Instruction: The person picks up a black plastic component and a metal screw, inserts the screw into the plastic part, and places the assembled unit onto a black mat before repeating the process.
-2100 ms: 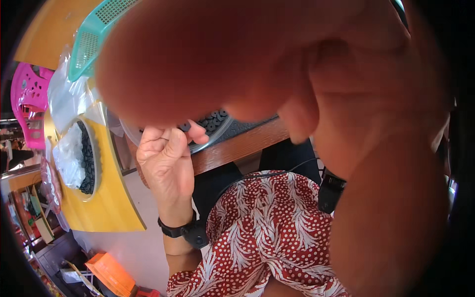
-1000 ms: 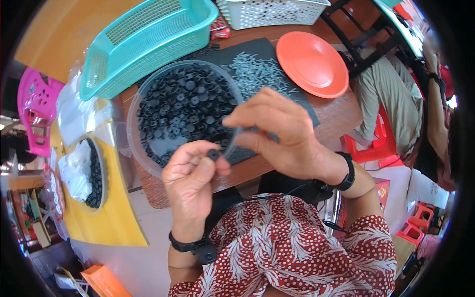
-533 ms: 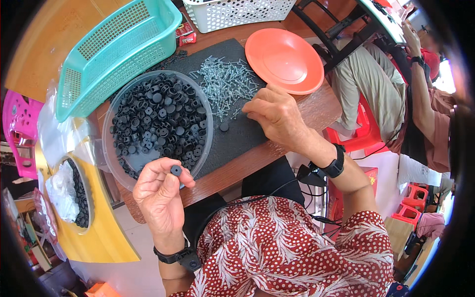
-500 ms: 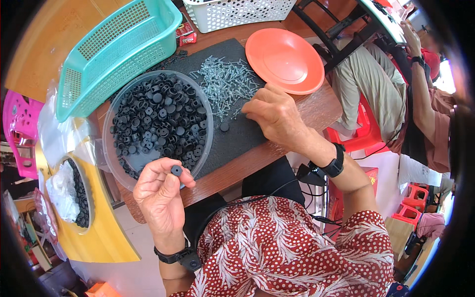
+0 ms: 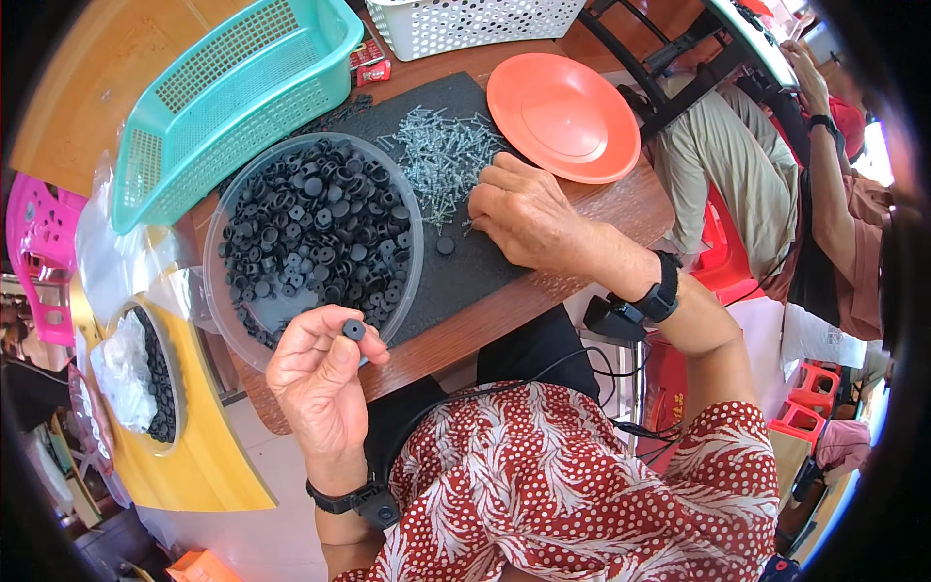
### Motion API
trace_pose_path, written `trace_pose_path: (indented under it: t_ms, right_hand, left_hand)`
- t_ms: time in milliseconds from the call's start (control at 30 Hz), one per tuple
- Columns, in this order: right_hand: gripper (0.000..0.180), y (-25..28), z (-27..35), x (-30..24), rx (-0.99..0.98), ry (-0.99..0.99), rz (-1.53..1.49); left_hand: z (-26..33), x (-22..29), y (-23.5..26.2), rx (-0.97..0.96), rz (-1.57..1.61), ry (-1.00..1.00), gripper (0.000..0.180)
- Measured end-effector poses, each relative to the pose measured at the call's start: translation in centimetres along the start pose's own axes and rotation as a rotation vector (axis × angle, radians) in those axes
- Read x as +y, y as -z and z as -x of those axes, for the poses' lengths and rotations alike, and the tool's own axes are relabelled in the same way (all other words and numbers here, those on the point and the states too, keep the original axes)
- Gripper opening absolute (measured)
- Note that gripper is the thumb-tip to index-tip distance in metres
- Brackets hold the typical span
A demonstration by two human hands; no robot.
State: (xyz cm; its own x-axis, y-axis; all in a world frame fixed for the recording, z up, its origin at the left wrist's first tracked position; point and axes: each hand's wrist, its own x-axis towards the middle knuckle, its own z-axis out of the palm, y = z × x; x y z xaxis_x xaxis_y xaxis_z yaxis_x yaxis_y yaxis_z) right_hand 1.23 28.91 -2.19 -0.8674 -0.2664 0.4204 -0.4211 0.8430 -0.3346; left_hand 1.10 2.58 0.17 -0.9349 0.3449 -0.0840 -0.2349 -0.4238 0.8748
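Note:
My left hand [image 5: 322, 383] is raised over the near edge of the table, thumb and fingers pinching a small round black plastic cap [image 5: 354, 331] with a hole in its face. My right hand [image 5: 531, 215] is closed at the right edge of a pile of silver screws [image 5: 438, 150], its fingertips down near the dark mat [image 5: 422, 306]. Whatever is between those fingertips is too small to tell. A single black cap [image 5: 445, 245] lies on the mat just left of the right hand. Many similar caps fill the clear round tub [image 5: 418, 254] beyond my left hand.
An orange plate [image 5: 567, 116] lies beyond my right hand. A teal basket [image 5: 145, 194] and a white perforated basket [image 5: 475, 27] stand at the back. On a yellow surface to the left is another tub of black parts [image 5: 160, 378]. A co-worker's arm [image 5: 829, 184] shows at right.
My right hand has shifted slightly left and its fingers have drawn in beside the screws. The left hand still holds the cap, turned a little so more of its side shows.

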Motion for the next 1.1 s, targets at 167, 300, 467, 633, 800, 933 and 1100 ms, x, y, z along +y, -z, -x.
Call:
trace_pose_path:
  t_ms: [167, 300, 467, 633, 800, 933, 1100]
  right_hand:
    - [0.009, 0.2, 0.2, -0.3, 0.011, -0.02, -0.059]
    - [0.009, 0.4, 0.4, -0.4, 0.025, -0.081, -0.122]
    - [0.011, 0.2, 0.4, -0.7, 0.041, -0.148, -0.204]
    - [0.016, 0.0, 0.7, -0.4, 0.034, -0.129, -0.118]
    - [0.017, 0.3, 0.7, -0.6, -0.034, -0.231, -0.204]
    - [0.018, -0.1, 1.0, -0.3, 0.004, -0.213, -0.163]
    - [0.021, 0.3, 0.7, -0.7, 0.03, -0.168, -0.121]
  left_hand:
    - [0.0, -0.1, 0.3, -0.001, 0.039, -0.007, 0.026]
    - [0.0, -0.2, 0.2, -0.002, 0.036, 0.006, 0.026]
    - [0.0, -0.1, 0.0, 0.014, 0.025, -0.003, 0.026]
    - [0.0, -0.2, 0.0, -0.012, 0.018, -0.019, 0.024]
    - [0.0, -0.2, 0.0, -0.002, 0.015, -0.016, 0.025]
    - [-0.1, -0.3, 0.0, -0.007, 0.019, -0.007, 0.025]
    - [0.0, -0.3, 0.1, 0.0, 0.015, -0.009, 0.024]
